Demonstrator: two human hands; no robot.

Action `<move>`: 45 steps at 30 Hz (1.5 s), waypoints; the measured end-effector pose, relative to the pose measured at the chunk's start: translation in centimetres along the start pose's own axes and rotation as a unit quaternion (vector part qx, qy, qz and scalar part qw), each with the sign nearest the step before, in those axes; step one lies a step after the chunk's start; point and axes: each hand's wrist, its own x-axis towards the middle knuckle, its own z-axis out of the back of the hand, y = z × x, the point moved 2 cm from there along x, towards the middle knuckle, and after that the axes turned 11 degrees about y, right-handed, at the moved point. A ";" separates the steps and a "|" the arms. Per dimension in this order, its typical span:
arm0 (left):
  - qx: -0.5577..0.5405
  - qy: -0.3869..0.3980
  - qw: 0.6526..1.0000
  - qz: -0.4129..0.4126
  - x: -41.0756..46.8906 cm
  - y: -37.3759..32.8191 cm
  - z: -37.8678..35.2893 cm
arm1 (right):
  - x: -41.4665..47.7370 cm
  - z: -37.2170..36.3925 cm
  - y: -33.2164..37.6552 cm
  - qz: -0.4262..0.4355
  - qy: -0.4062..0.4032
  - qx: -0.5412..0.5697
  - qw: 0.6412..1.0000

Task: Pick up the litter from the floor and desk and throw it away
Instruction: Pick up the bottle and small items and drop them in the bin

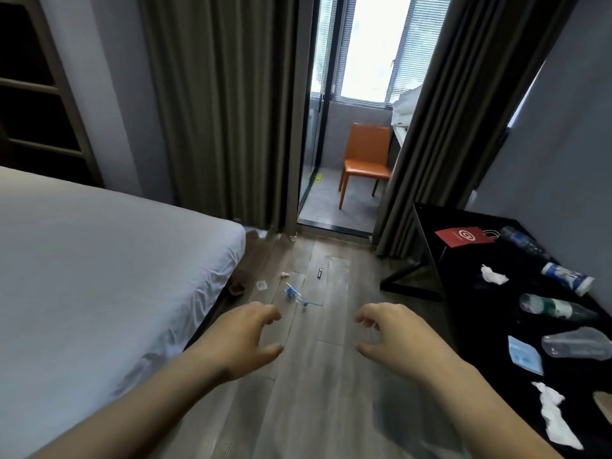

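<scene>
My left hand point(246, 339) and my right hand point(394, 336) hover over the wooden floor, fingers loosely curled and holding nothing. Ahead of them on the floor lie a clear bottle with a blue label point(293, 292), a small white wad point(284, 274), a small square wrapper point(261, 285) and a dark stick-shaped item point(320, 273). The black desk point(463, 313) at right carries a red paper bag point(463, 236), several plastic bottles point(576, 342), a crumpled tissue point(494, 275), a blue packet point(525, 356) and a long white tissue point(554, 415).
A bed with white sheets point(99, 276) fills the left side. Dark curtains point(225, 104) frame an open doorway to a balcony with an orange chair point(366, 160). A brown slipper point(236, 288) lies by the bed's edge. A wooden shelf unit point(39, 87) stands far left.
</scene>
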 end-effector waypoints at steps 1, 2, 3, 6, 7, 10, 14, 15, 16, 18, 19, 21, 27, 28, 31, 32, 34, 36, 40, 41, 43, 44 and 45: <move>-0.002 0.005 1.000 0.003 1.3 1.3 0.7 | 1.8 0.3 0.3 -0.003 0.004 0.002 1.000; -0.003 0.010 1.000 0.006 2.6 2.6 1.3 | 3.5 0.5 0.6 -0.005 0.007 0.004 1.000; -0.002 0.013 1.000 0.006 3.9 3.8 1.9 | 5.1 0.6 0.9 -0.009 0.010 0.005 1.000; -0.004 0.021 1.000 0.007 7.2 7.0 2.9 | 9.4 0.7 1.2 -0.016 0.022 0.018 0.999; -0.008 0.025 1.000 0.008 8.1 7.9 3.1 | 10.7 0.6 1.1 -0.019 0.031 0.022 0.999; -0.017 0.039 0.999 0.009 10.7 10.3 3.4 | 14.5 0.3 0.9 -0.024 0.062 0.033 0.997; -0.038 0.043 0.998 0.015 14.8 13.1 3.9 | 20.0 0.4 -0.3 -0.035 0.083 0.036 0.995; -0.040 0.045 0.998 0.016 16.0 13.7 4.1 | 21.4 0.4 -0.6 -0.037 0.088 0.039 0.995; -0.042 0.046 0.998 0.019 17.3 14.3 4.4 | 22.8 0.5 -1.0 -0.040 0.092 0.044 0.994; -0.043 0.049 0.998 0.025 20.3 15.6 4.9 | 26.2 0.6 -2.0 -0.043 0.096 0.052 0.993; -0.040 0.052 0.997 0.028 22.0 16.2 5.2 | 28.0 0.8 -2.6 -0.044 0.097 0.056 0.993; -0.033 0.059 0.997 0.035 25.4 17.4 5.7 | 31.8 1.1 -3.9 -0.045 0.098 0.064 0.992; -0.025 0.082 0.994 0.068 35.4 20.4 7.5 | 42.1 2.8 -8.1 -0.044 0.114 0.076 0.990; -0.023 0.084 0.994 0.069 37.0 20.9 7.6 | 43.7 3.1 -8.8 -0.043 0.116 0.075 0.989; -0.027 0.094 0.992 0.078 41.1 22.5 7.6 | 47.9 3.5 -10.5 -0.044 0.137 0.070 0.987; -0.032 0.099 0.991 0.083 42.3 23.0 7.5 | 49.0 3.5 -11.0 -0.047 0.145 0.072 0.986; -0.040 0.108 0.989 0.091 44.5 24.2 7.2 | 51.3 3.4 -11.8 -0.051 0.159 0.075 0.983; -0.045 0.118 0.987 0.097 46.9 25.6 7.0 | 53.9 3.1 -12.4 -0.054 0.172 0.071 0.981; -0.051 0.144 0.983 0.098 52.4 29.2 6.6 | 59.5 2.3 -13.2 -0.066 0.193 0.072 0.976; -0.055 0.152 0.982 0.100 53.8 30.2 6.5 | 61.0 2.1 -13.3 -0.070 0.198 0.076 0.975; -0.067 0.164 0.979 0.102 57.0 32.4 6.3 | 64.5 1.7 -13.6 -0.078 0.203 0.080 0.973; -0.071 0.170 0.978 0.102 58.6 33.5 6.3 | 66.3 1.5 -13.8 -0.082 0.205 0.080 0.972; -0.074 0.178 0.976 0.102 60.3 34.7 6.3 | 68.2 1.2 -13.9 -0.087 0.209 0.080 0.971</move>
